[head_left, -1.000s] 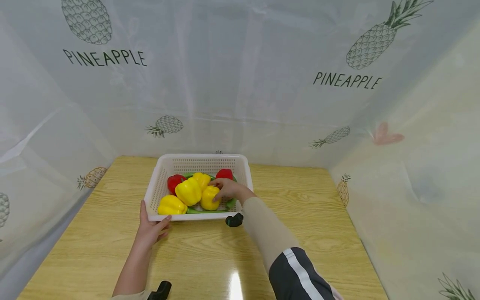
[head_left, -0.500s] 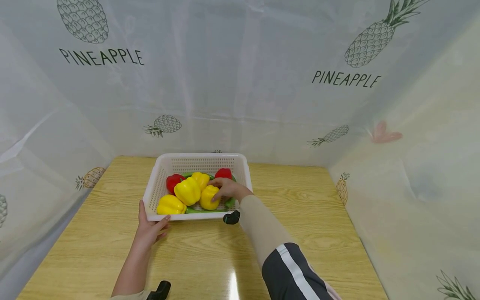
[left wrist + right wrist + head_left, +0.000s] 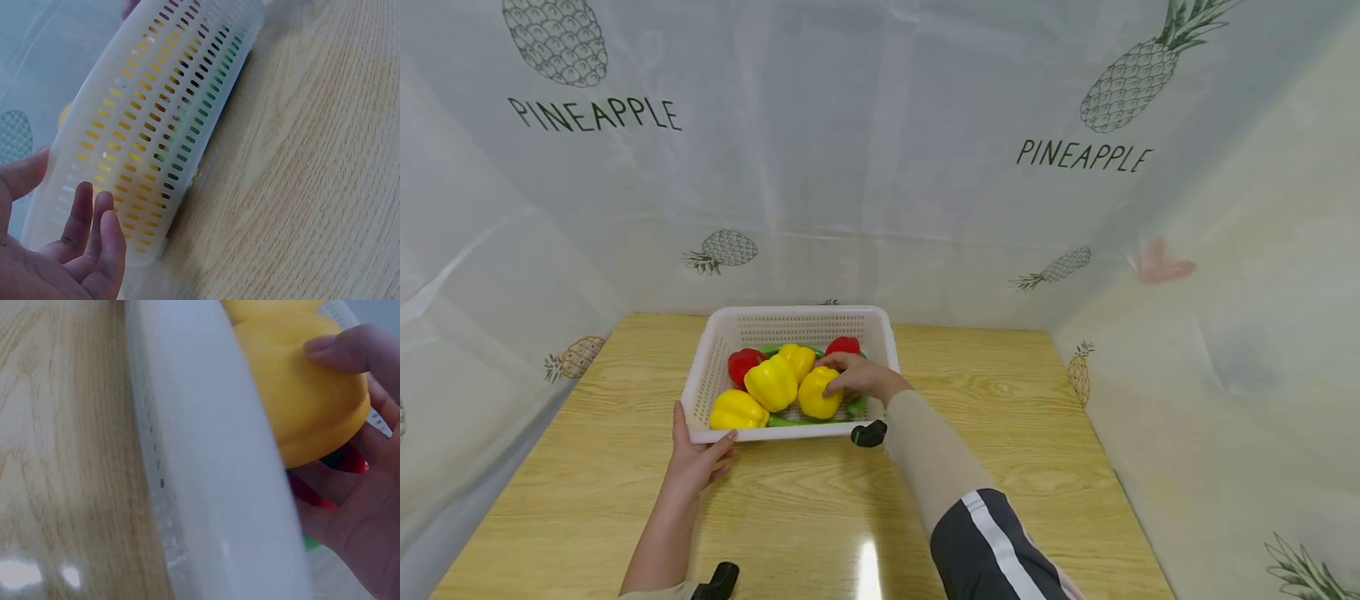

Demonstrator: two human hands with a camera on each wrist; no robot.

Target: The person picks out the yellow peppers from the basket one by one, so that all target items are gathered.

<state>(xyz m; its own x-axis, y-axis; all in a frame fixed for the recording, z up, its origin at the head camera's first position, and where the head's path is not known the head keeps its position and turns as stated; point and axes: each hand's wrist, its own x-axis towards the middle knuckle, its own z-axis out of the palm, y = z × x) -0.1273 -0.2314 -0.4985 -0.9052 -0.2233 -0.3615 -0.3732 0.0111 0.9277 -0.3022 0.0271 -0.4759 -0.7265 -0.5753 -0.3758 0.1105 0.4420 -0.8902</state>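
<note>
A white plastic basket (image 3: 797, 311) with slotted walls stands on the table, holding bell peppers. My left hand (image 3: 695, 462) holds its near left corner, thumb along the left side and a fingertip at the front rim. In the left wrist view the other fingers (image 3: 112, 240) curve loosely before the slotted wall (image 3: 169, 119). Inside the basket, my right hand (image 3: 861, 377) grips a yellow bell pepper (image 3: 817, 398). The right wrist view has the thumb on top of this pepper (image 3: 294, 381) and the other fingers behind it, partly hidden.
Other yellow bell peppers (image 3: 771, 383) lie left of the gripped one. Red bell peppers (image 3: 745, 367) sit at the left and far right. Long green vegetables (image 3: 793, 422) lie beneath them. A pale sheet with pineapple prints (image 3: 887, 192) hangs behind the wooden table (image 3: 970, 392).
The yellow bell pepper under my right hand has tilted slightly, and the thumb has shifted on it. My left hand stays at the basket's corner. The whole view has drifted a little.
</note>
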